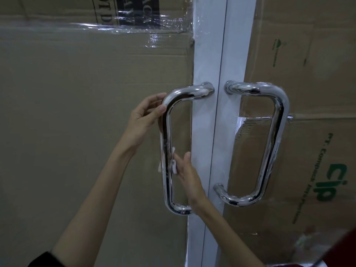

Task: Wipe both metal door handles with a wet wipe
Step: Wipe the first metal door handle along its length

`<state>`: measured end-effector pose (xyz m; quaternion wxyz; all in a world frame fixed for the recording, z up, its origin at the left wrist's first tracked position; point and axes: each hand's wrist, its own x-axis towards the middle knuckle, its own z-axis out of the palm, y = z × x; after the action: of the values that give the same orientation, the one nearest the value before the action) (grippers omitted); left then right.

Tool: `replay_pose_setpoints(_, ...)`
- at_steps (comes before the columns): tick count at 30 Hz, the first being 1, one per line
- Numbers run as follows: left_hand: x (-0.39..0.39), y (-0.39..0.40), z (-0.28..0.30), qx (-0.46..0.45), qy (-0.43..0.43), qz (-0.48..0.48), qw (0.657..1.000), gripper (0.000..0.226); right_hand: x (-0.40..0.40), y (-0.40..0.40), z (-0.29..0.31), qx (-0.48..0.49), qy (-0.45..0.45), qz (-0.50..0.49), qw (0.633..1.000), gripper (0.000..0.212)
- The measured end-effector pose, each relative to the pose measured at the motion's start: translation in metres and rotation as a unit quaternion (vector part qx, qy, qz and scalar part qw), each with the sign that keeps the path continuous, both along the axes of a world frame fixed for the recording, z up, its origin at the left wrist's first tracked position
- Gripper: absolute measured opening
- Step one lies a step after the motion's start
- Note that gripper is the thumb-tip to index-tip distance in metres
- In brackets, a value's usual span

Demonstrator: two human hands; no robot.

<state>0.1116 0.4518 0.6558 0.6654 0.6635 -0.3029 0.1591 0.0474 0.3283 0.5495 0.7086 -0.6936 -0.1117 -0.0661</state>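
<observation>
Two shiny curved metal handles are mounted either side of the white door frame (pixel 208 60). My left hand (pixel 143 121) grips the upper bend of the left handle (pixel 167 135), thumb in front of the bar. Lower down, my right hand (pixel 187 175) presses a small white wet wipe (pixel 174 166) against the inner side of that handle's vertical bar; most of the wipe is hidden behind the bar and my fingers. The right handle (pixel 277 135) is untouched, with scraps of clear film clinging to it.
Brown cardboard (pixel 86 112) taped with clear plastic covers both door panels. The right panel carries green printed lettering (pixel 335 182). A dark red object (pixel 344 249) intrudes at the bottom right corner.
</observation>
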Motion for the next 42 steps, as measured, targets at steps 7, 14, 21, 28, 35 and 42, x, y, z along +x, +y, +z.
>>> replay_pose_setpoints(7,-0.003,-0.001,0.000,-0.001,0.010,-0.001,1.000,0.032,0.003,0.015,0.032,0.044,-0.081,-0.020,0.996,0.069)
replay_pose_setpoints(14,-0.006,-0.004,0.000,-0.012,0.015,0.014,1.000,0.032,-0.011,0.006,-0.020,0.008,0.012,-0.033,0.999,0.058)
replay_pose_setpoints(21,-0.007,-0.002,0.002,-0.009,0.018,0.007,1.000,0.030,0.011,0.009,0.012,0.068,-0.063,-0.013,0.996,0.062)
replay_pose_setpoints(28,-0.007,-0.002,0.002,-0.005,0.023,0.007,1.000,0.029,0.031,-0.006,-0.004,0.041,0.026,0.041,0.998,0.094)
replay_pose_setpoints(35,-0.005,-0.001,0.002,-0.007,0.017,0.000,1.000,0.031,0.016,0.015,0.021,0.082,-0.142,0.010,0.986,0.054)
replay_pose_setpoints(42,-0.006,0.001,0.002,-0.003,0.017,-0.005,1.000,0.032,0.030,0.021,-0.036,-0.139,-0.389,-0.296,0.861,0.034)
